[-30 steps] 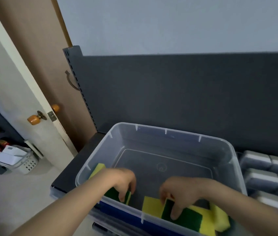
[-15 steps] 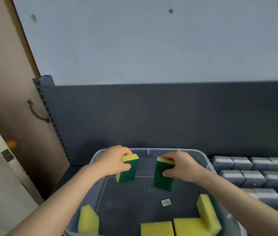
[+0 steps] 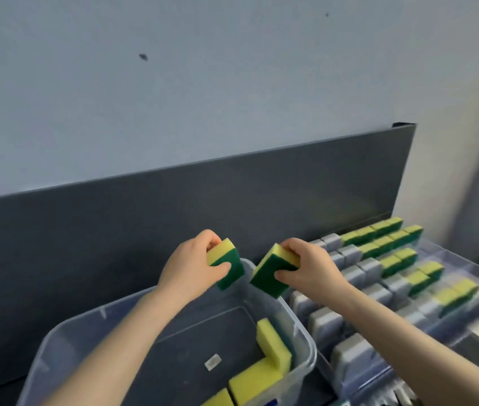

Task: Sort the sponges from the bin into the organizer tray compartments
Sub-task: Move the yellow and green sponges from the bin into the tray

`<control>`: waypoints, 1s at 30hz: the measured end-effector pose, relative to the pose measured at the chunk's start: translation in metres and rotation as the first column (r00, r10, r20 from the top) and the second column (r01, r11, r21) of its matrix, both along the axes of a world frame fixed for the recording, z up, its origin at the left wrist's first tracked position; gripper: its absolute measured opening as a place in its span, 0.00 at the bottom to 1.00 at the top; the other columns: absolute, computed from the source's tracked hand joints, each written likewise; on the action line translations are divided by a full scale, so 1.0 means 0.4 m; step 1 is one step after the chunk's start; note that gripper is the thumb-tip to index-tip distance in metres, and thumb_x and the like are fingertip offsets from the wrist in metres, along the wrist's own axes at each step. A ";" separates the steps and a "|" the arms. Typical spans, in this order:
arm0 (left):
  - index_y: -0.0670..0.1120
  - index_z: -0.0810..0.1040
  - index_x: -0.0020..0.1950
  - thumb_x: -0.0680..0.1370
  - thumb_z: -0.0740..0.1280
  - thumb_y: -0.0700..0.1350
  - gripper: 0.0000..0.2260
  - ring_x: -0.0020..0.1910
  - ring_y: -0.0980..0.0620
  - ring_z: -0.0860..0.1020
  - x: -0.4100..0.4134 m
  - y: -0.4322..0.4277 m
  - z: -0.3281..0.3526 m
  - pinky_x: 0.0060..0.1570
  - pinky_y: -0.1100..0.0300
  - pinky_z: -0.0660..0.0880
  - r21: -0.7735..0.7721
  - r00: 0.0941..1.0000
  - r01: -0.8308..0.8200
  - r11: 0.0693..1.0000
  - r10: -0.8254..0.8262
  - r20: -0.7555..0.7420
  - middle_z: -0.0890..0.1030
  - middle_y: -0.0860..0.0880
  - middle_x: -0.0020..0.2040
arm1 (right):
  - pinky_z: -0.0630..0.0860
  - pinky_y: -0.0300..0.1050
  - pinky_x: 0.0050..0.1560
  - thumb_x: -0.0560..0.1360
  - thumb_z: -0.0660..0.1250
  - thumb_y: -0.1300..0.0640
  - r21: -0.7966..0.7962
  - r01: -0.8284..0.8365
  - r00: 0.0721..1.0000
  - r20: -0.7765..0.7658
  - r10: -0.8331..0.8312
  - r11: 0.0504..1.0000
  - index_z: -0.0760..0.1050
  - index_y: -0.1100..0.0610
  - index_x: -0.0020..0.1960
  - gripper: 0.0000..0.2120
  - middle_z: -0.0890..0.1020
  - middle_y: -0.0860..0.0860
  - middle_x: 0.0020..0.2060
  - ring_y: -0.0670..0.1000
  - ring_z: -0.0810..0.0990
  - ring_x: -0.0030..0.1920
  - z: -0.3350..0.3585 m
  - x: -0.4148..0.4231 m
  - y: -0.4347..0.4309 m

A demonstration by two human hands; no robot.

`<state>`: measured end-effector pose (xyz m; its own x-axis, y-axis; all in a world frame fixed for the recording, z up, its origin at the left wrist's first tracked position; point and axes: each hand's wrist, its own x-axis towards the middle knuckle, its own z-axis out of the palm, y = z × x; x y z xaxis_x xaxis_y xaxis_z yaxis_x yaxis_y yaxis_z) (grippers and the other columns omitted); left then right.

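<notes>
Clamping left sponge [image 3: 230, 266], left hand [image 3: 191, 269] — right hand [image 3: 310, 268] on right sponge [image 3: 266, 275]; tray [image 3: 463, 260] blurred, bin [image 3: 65, 344] cropped.

Up from the floor of the bin [image 3: 86, 316] since a second ago, the left hand [image 3: 191, 268] holds a sponge [image 3: 231, 266] over the far rim, and the right hand [image 3: 311, 269] holds the other sponge [image 3: 269, 275] nearer the tray [image 3: 472, 263].
</notes>
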<state>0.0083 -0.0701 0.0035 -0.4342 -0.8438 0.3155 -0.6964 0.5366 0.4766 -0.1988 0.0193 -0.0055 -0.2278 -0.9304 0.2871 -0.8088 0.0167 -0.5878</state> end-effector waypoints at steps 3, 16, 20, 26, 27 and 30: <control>0.56 0.74 0.57 0.73 0.70 0.51 0.14 0.48 0.55 0.76 -0.113 0.027 -0.003 0.47 0.55 0.76 -0.014 0.992 0.125 0.992 -0.125 -0.003 0.78 0.58 0.50 | 0.69 0.40 0.42 0.68 0.72 0.56 -0.017 0.101 0.995 -0.004 -0.102 0.995 0.73 0.51 0.56 0.18 0.77 0.45 0.43 0.48 0.76 0.45 -0.001 -0.083 0.071; 0.54 0.75 0.61 0.74 0.71 0.52 0.17 0.49 0.56 0.75 -0.593 0.189 -0.008 0.45 0.63 0.71 -0.060 0.928 0.370 0.927 -0.371 -0.022 0.78 0.58 0.53 | 0.72 0.40 0.48 0.71 0.72 0.56 -0.019 0.318 0.941 0.129 -0.313 0.948 0.72 0.52 0.61 0.20 0.77 0.47 0.49 0.49 0.75 0.50 -0.011 -0.493 0.322; 0.54 0.75 0.61 0.73 0.71 0.52 0.17 0.49 0.55 0.76 -0.747 0.234 -0.012 0.47 0.60 0.74 -0.051 0.933 0.359 0.932 -0.360 -0.018 0.79 0.57 0.54 | 0.70 0.34 0.40 0.69 0.73 0.57 -0.031 0.329 0.935 0.154 -0.320 0.944 0.73 0.50 0.56 0.17 0.77 0.45 0.46 0.47 0.75 0.47 -0.019 -0.636 0.386; 0.53 0.74 0.59 0.73 0.71 0.51 0.16 0.48 0.54 0.76 -0.922 0.296 -0.031 0.48 0.54 0.77 -0.055 0.947 0.321 0.945 -0.322 -0.010 0.78 0.56 0.52 | 0.73 0.40 0.45 0.67 0.73 0.59 -0.046 0.339 0.931 0.162 -0.328 0.940 0.73 0.49 0.52 0.16 0.78 0.45 0.43 0.48 0.76 0.45 -0.034 -0.816 0.453; 0.53 0.74 0.59 0.73 0.70 0.51 0.16 0.48 0.54 0.76 -0.942 0.303 -0.035 0.47 0.55 0.77 -0.055 0.949 0.314 0.948 -0.315 -0.009 0.77 0.57 0.51 | 0.74 0.41 0.45 0.67 0.73 0.60 -0.047 0.337 0.931 0.167 -0.325 0.941 0.73 0.49 0.51 0.16 0.78 0.46 0.43 0.49 0.77 0.45 -0.038 -0.840 0.463; 0.53 0.73 0.58 0.74 0.70 0.51 0.15 0.47 0.55 0.76 -0.989 0.311 -0.040 0.43 0.61 0.74 -0.050 0.954 0.299 0.953 -0.299 -0.007 0.77 0.57 0.50 | 0.77 0.46 0.47 0.67 0.73 0.60 -0.037 0.336 0.929 0.178 -0.325 0.941 0.74 0.51 0.51 0.15 0.79 0.47 0.42 0.50 0.77 0.45 -0.042 -0.908 0.480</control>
